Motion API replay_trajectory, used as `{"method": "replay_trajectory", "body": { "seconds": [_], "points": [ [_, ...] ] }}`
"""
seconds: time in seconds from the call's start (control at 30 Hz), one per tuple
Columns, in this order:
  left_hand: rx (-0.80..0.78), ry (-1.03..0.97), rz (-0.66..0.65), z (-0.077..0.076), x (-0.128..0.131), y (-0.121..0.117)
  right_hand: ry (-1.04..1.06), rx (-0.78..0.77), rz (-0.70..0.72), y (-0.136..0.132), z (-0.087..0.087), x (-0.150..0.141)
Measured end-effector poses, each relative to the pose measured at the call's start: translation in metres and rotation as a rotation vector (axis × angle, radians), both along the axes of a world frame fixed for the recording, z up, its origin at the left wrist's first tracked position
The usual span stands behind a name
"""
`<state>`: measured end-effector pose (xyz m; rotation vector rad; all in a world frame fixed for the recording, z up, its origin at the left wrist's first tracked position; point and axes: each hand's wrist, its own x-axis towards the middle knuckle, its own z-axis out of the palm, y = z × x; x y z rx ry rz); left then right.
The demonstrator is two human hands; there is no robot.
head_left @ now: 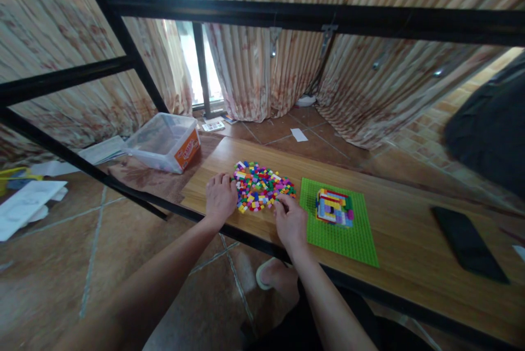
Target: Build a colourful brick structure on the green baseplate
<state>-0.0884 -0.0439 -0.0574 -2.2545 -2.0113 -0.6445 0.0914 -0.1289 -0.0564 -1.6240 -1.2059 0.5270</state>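
A heap of small coloured bricks (262, 186) lies on a wooden table (410, 241). My left hand (220, 198) rests at the heap's left edge, knuckles up and fingers curled down onto the table. My right hand (290, 222) reaches into the heap's right edge, fingertips bent among the bricks; whether it holds one is hidden. Right of the heap lies a green baseplate (353, 239) with a low multicoloured brick build (334, 208) on it.
A black phone (467, 243) lies on the table at the right. A clear plastic bin (166, 140) with an orange label stands on a cloth at the table's left end. Black metal bars (287, 15) frame the table. Papers lie on the tiled floor at left.
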Motion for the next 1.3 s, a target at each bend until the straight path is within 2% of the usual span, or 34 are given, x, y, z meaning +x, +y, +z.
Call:
{"method": "replay_trajectory", "body": {
  "seconds": [0.17, 0.27, 0.53, 0.67, 0.77, 0.9, 1.0, 1.13, 1.3],
  "points": [
    [0.010, 0.000, -0.012, -0.001, 0.000, -0.001, -0.006, 0.048, -0.026, 0.004, -0.006, 0.003],
    [0.021, -0.013, -0.005, -0.002, 0.000, -0.001, -0.027, 0.053, 0.010, 0.006, -0.007, 0.003],
    [0.013, -0.020, 0.000, 0.000, 0.000, -0.001, -0.298, 0.016, 0.047, 0.023, 0.005, 0.008],
    [0.022, -0.027, -0.004, -0.002, -0.001, 0.000, -0.311, 0.017, 0.057, 0.025, 0.012, 0.012],
    [0.030, -0.029, -0.002, -0.003, -0.001, 0.001, -0.240, 0.043, 0.060, 0.013, 0.016, 0.021],
    [0.021, -0.028, -0.003, -0.001, -0.001, 0.001, -0.101, 0.021, 0.032, -0.016, 0.021, 0.044],
    [0.035, -0.019, -0.016, -0.001, -0.002, 0.003, -0.116, 0.010, -0.026, -0.040, 0.028, 0.068],
    [0.056, -0.016, -0.036, -0.003, -0.003, 0.006, -0.139, -0.008, -0.185, -0.062, 0.032, 0.103],
    [0.044, 0.009, -0.053, -0.003, -0.004, 0.009, -0.042, 0.025, -0.422, -0.073, 0.024, 0.133]
  ]
}}
